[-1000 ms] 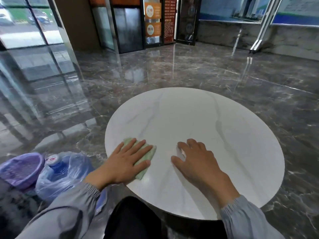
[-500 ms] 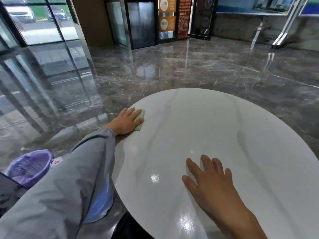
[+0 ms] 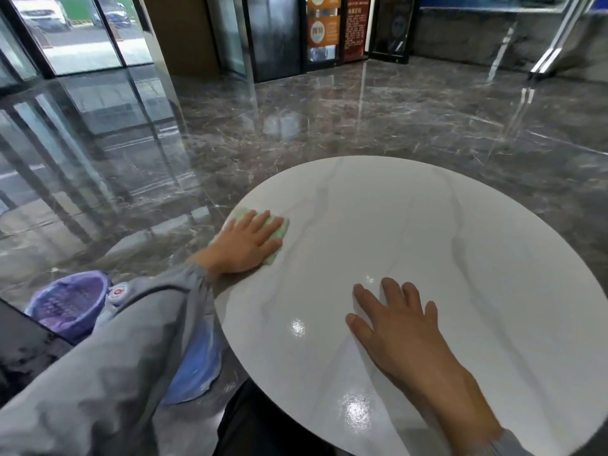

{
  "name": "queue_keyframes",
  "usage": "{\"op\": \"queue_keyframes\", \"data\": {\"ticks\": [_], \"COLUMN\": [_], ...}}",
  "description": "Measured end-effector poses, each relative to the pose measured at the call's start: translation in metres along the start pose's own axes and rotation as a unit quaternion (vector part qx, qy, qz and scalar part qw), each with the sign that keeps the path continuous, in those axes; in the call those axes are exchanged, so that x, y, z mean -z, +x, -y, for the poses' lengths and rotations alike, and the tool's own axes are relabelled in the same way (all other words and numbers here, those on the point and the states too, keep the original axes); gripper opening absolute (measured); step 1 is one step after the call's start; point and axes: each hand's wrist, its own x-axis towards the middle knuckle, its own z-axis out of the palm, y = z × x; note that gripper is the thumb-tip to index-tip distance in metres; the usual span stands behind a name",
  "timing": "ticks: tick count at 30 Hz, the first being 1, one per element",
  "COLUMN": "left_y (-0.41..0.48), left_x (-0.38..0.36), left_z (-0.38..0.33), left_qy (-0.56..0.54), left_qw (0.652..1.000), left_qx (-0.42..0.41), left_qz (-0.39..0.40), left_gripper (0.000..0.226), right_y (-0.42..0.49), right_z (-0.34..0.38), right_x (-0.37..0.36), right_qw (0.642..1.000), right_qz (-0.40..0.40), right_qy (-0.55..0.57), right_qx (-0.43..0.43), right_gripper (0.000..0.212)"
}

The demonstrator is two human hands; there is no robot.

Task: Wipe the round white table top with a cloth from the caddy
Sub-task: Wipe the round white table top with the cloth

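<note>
The round white marble-veined table top (image 3: 444, 251) fills the lower right of the head view. A pale green cloth (image 3: 279, 230) lies flat near its left edge. My left hand (image 3: 246, 245) presses down on the cloth with straight, spread fingers and covers most of it. My right hand (image 3: 394, 327) rests flat on the bare table surface nearer to me, fingers straight, holding nothing.
A purple basket (image 3: 70, 302) stands on the floor at the left, beside a blue water bottle (image 3: 194, 366) partly hidden by my grey sleeve. Glossy dark marble floor (image 3: 329, 120) surrounds the table. Glass doors and walls (image 3: 82, 34) stand at the far left.
My left hand slid the cloth from the near left rim out to the far left edge, then back a little inward. My right hand stayed flat on the table.
</note>
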Motion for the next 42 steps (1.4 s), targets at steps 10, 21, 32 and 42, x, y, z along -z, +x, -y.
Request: {"op": "queue_keyframes", "data": {"ticks": [10, 21, 32, 42], "left_y": [-0.137, -0.125, -0.101, -0.103], "left_x": [-0.032, -0.030, -0.059, -0.058], "left_z": [-0.123, -0.066, -0.067, -0.067], "left_qy": [-0.006, -0.414, -0.219, -0.180], "left_qw": [0.985, 0.850, 0.916, 0.932], "left_qx": [-0.174, 0.091, 0.028, 0.032], "left_qz": [-0.006, -0.312, -0.334, -0.314], "left_gripper": [0.069, 0.034, 0.037, 0.036], "right_y": [-0.002, 0.039, 0.111, 0.083], "right_z": [-0.006, 0.082, 0.016, 0.030], "right_x": [0.010, -0.013, 0.006, -0.007], "right_qw": [0.999, 0.958, 0.992, 0.989], "right_qz": [-0.048, -0.068, -0.062, -0.044], "right_qy": [0.002, 0.045, 0.012, 0.090], "right_qx": [0.021, 0.274, 0.111, 0.104], "right_gripper": [0.062, 0.059, 0.064, 0.062]}}
